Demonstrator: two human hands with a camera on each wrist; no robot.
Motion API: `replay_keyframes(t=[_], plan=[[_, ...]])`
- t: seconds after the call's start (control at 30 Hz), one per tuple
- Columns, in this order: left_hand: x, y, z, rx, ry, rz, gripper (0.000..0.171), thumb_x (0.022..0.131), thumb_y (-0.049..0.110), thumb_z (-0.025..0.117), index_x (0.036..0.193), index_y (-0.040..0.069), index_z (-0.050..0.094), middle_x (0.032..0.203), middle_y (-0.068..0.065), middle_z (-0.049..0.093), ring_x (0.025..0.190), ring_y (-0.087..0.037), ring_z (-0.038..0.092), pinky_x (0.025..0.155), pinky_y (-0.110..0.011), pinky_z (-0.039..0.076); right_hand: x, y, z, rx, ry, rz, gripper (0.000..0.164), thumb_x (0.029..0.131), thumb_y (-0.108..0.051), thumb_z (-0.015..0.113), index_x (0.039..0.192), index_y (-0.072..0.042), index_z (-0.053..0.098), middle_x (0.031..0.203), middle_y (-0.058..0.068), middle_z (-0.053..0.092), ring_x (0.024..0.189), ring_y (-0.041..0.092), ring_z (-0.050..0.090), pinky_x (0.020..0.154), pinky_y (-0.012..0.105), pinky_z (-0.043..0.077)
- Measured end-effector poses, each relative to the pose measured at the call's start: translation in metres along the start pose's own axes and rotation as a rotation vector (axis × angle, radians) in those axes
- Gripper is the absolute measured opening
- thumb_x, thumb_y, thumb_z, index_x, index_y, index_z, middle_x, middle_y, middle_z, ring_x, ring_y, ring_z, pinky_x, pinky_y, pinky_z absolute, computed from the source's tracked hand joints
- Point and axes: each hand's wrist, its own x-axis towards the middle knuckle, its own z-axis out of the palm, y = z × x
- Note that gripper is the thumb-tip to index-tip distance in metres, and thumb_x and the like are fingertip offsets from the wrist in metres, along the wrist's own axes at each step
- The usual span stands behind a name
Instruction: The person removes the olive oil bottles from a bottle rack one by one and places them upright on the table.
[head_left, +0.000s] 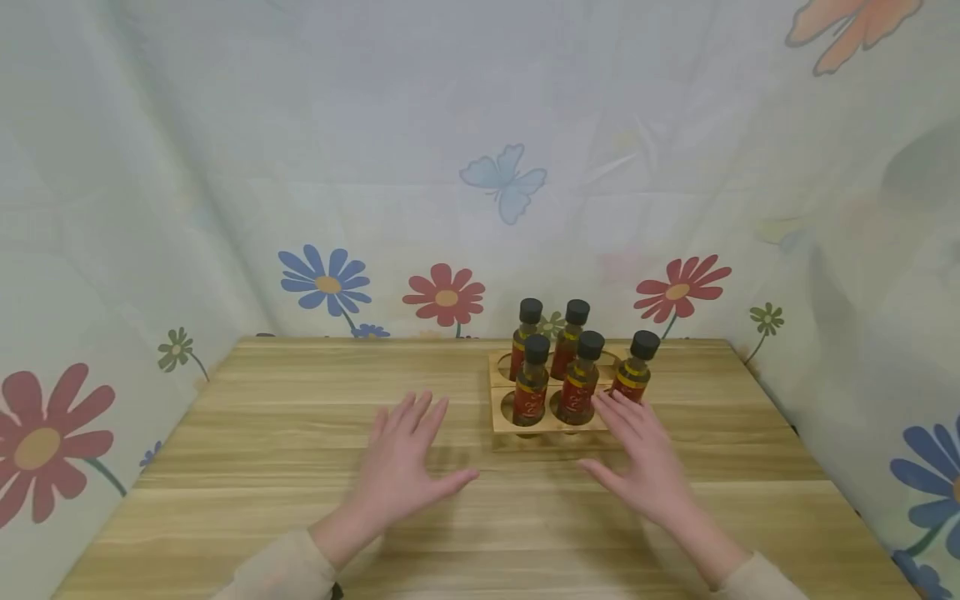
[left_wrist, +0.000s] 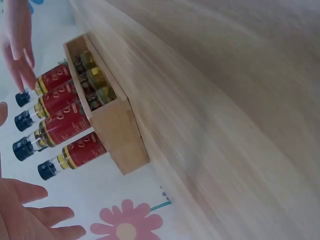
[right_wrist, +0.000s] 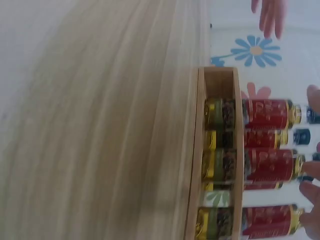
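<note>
A wooden bottle rack [head_left: 504, 440] stands right of centre on the table. It holds several small bottles with red labels and black caps, among them a front left bottle [head_left: 532, 383], a front middle bottle [head_left: 580, 379] and a front right bottle [head_left: 634, 367]. One round hole at the rack's back right holds no bottle. My left hand [head_left: 401, 462] is held over the table left of the rack, fingers spread and holding nothing. My right hand [head_left: 645, 462], fingers extended, is in front of the rack's right part; its fingertips overlap the front right bottle in the head view.
The wooden table [head_left: 300, 417] reaches back to a pale hanging cloth [head_left: 375, 125] printed with flowers and butterflies. This cloth also hangs along the left and right sides of the table.
</note>
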Motion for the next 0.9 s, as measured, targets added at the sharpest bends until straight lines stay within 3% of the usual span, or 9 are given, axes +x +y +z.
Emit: replay_keyframes(t=[0.13,0.3,0.37,0.57,0.63,0.7,0.83,0.87,0.9], plan=[[0.002,0.001,0.003,-0.062,0.026,0.002,0.098,0.076,0.07,0.07,0.148,0.009,0.046,0.15,-0.015,0.044,0.138,-0.037,0.039,0.113,-0.062,0.021,-0.007,0.01,-0.001,0.11,0.057,0.009,0.079,0.077,-0.031,0.083,0.143,-0.005,0.051,0.138,0.02,0.055,0.127,0.042,0.048,0.119,0.035,0.015],[0.003,0.001,0.009,-0.133,0.084,0.014,0.095,0.073,0.061,0.079,0.146,0.007,0.048,0.143,-0.013,0.052,0.13,-0.034,0.049,0.109,-0.057,0.032,-0.015,0.022,-0.008,0.172,0.045,0.102,0.081,0.069,-0.013,0.087,0.143,-0.008,0.053,0.136,0.018,0.057,0.123,0.037,0.049,0.107,0.053,0.033],[0.003,0.001,0.012,-0.174,0.11,0.011,0.092,0.072,0.056,0.082,0.144,0.008,0.05,0.14,-0.012,0.055,0.127,-0.034,0.051,0.107,-0.056,0.036,-0.018,0.027,-0.012,0.195,0.046,0.141,0.08,0.069,-0.01,0.087,0.142,-0.009,0.053,0.136,0.017,0.058,0.122,0.031,0.05,0.1,0.053,0.037],[0.006,0.006,0.019,-0.283,0.129,-0.043,0.086,0.074,0.051,0.083,0.143,0.011,0.052,0.138,-0.009,0.058,0.125,-0.032,0.052,0.104,-0.054,0.04,-0.024,0.044,-0.02,0.269,0.063,0.21,0.073,0.074,-0.001,0.083,0.141,-0.006,0.054,0.137,0.013,0.057,0.124,0.005,0.043,0.103,0.02,0.029],[0.009,0.009,0.02,-0.319,0.131,-0.059,0.085,0.074,0.05,0.084,0.143,0.011,0.052,0.138,-0.008,0.058,0.126,-0.032,0.052,0.105,-0.054,0.04,-0.024,0.05,-0.023,0.278,0.064,0.232,0.071,0.076,-0.001,0.082,0.14,-0.005,0.054,0.138,0.012,0.057,0.125,-0.001,0.041,0.102,0.016,0.027],[0.012,0.011,0.022,-0.347,0.132,-0.077,0.085,0.074,0.049,0.084,0.144,0.013,0.052,0.139,-0.007,0.057,0.127,-0.032,0.052,0.105,-0.054,0.039,-0.025,0.054,-0.026,0.277,0.059,0.263,0.069,0.078,-0.002,0.081,0.141,-0.006,0.054,0.138,0.012,0.057,0.126,-0.005,0.039,0.104,0.02,0.029],[0.018,0.017,0.024,-0.405,0.128,-0.127,0.082,0.075,0.047,0.084,0.144,0.016,0.052,0.141,-0.005,0.056,0.129,-0.03,0.05,0.105,-0.055,0.039,-0.025,0.063,-0.03,0.281,0.034,0.325,0.068,0.082,-0.007,0.08,0.144,-0.009,0.051,0.138,0.014,0.056,0.125,-0.007,0.038,0.106,0.049,0.035],[0.02,0.018,0.024,-0.409,0.128,-0.137,0.082,0.075,0.047,0.084,0.144,0.016,0.053,0.141,-0.004,0.056,0.129,-0.03,0.05,0.104,-0.054,0.04,-0.025,0.065,-0.031,0.277,0.028,0.341,0.067,0.083,-0.008,0.079,0.144,-0.01,0.051,0.139,0.014,0.056,0.124,-0.006,0.038,0.105,0.048,0.036],[0.021,0.02,0.025,-0.417,0.129,-0.145,0.081,0.075,0.046,0.084,0.143,0.016,0.053,0.141,-0.004,0.056,0.128,-0.029,0.05,0.104,-0.054,0.041,-0.025,0.067,-0.031,0.285,0.02,0.355,0.067,0.084,-0.01,0.079,0.145,-0.012,0.05,0.139,0.014,0.055,0.124,-0.004,0.039,0.103,0.054,0.036]])
